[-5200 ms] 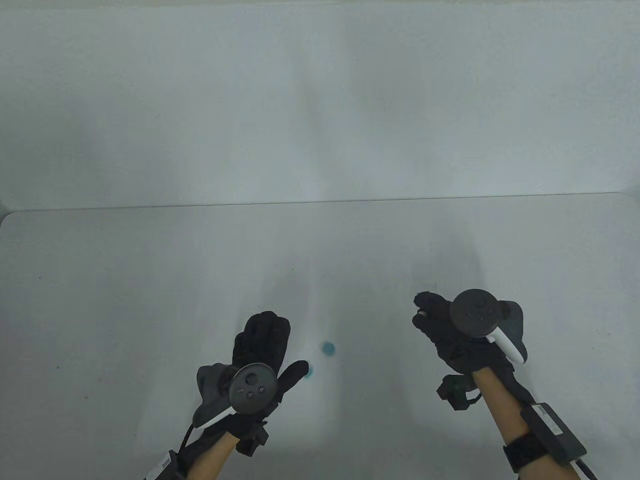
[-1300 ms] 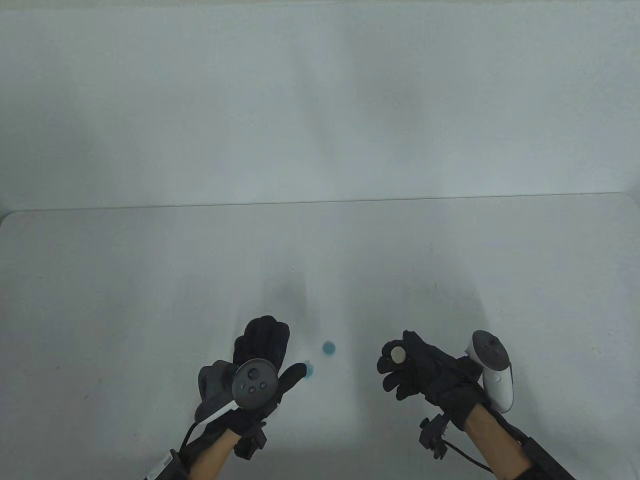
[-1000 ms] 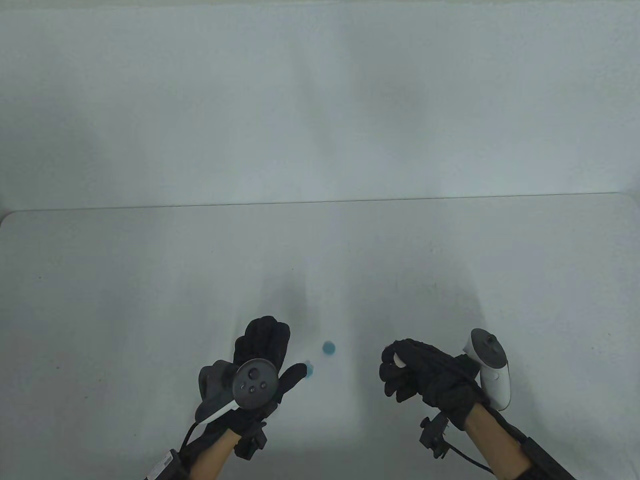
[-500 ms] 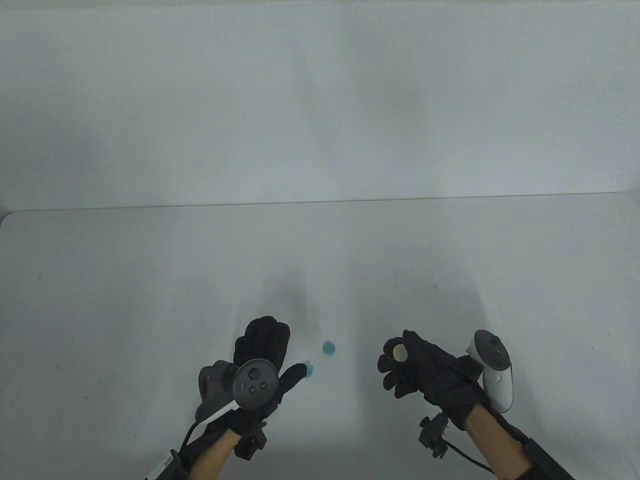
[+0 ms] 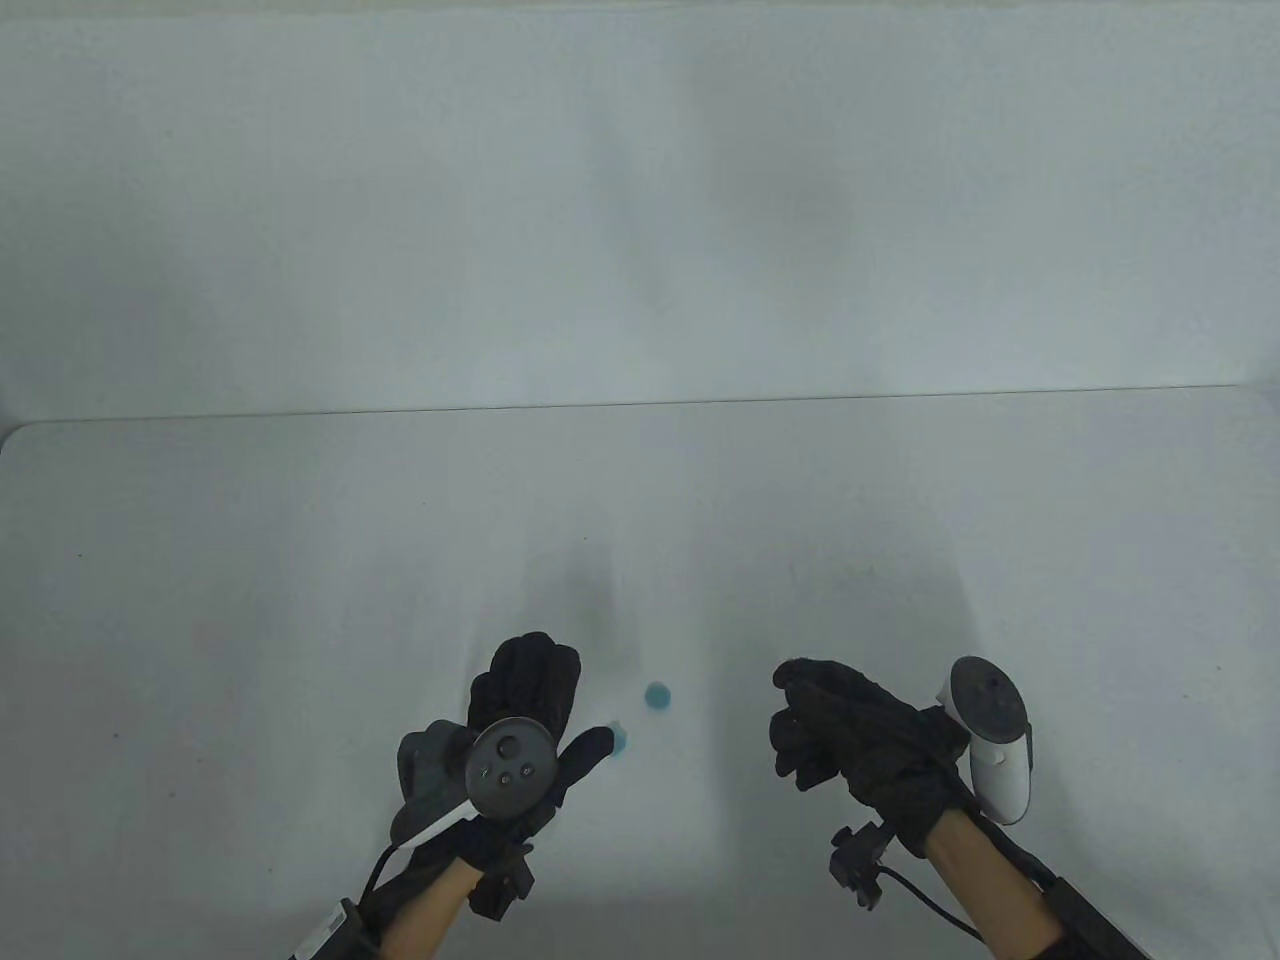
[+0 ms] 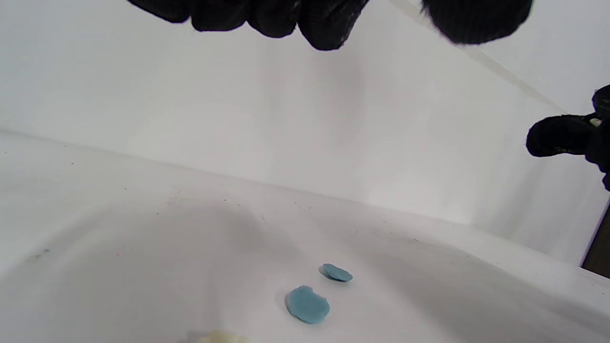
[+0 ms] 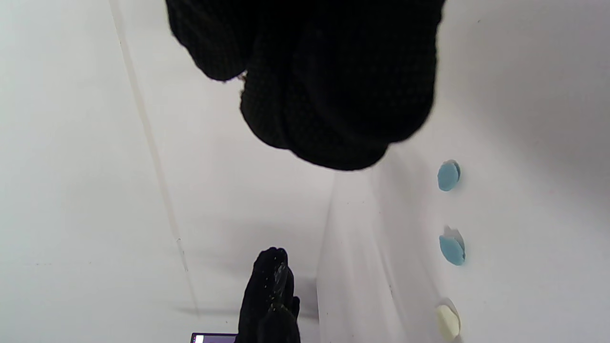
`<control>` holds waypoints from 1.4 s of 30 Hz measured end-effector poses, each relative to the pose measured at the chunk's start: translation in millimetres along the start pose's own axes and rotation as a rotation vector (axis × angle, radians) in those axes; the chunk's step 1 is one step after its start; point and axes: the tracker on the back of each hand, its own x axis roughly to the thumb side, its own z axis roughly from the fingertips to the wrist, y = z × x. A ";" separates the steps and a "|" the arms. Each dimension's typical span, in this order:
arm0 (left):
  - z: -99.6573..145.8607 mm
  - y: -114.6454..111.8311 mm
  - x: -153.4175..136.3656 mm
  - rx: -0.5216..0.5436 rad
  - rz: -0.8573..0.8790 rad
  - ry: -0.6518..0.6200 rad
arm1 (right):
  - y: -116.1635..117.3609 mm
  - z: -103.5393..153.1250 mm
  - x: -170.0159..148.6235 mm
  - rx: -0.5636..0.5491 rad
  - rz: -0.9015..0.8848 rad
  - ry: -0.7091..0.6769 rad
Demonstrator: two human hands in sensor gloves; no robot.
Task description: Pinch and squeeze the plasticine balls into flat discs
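Table view: a white counter [image 5: 300, 560] carries two flattened blue plasticine discs near its near edge, about midway along it. The farther blue disc [image 5: 657, 695] lies flat and free on the surface; the nearer blue disc [image 5: 619, 741] lies flat just beside the thumb tip of the left hand [image 5: 525, 720], and whether the two touch cannot be told. Neither disc shows a long axis; both are roughly round, the nearer one with a small notch in its rim, as the left wrist view shows [image 6: 307, 305]. A third, cream-coloured disc [image 7: 447, 321] lies flat on the counter in line with the blue pair, nearest the near edge; it is seen in the right wrist view and only as a sliver at the bottom of the left wrist view. The left hand rests palm down with its fingers [image 6: 329, 24] straight and together and the thumb splayed toward the discs, holding nothing. The right hand [image 5: 850, 735] is raised off the counter to the right of the discs, its fingers curled tightly against the thumb; a pale sliver between thumb and fingertip shows at the right edge of the left wrist view [image 6: 594, 122], but what it is cannot be told. Each hand carries a tracker on its back.
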 end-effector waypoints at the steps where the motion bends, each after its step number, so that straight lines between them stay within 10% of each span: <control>1: 0.2 0.2 0.1 0.001 -0.002 0.001 | -0.2 0.2 -0.2 -0.005 0.001 0.001; 42: 0.6 1.1 0.0 0.006 -0.005 0.002 | -3.2 0.4 -8.8 -0.025 -0.025 0.073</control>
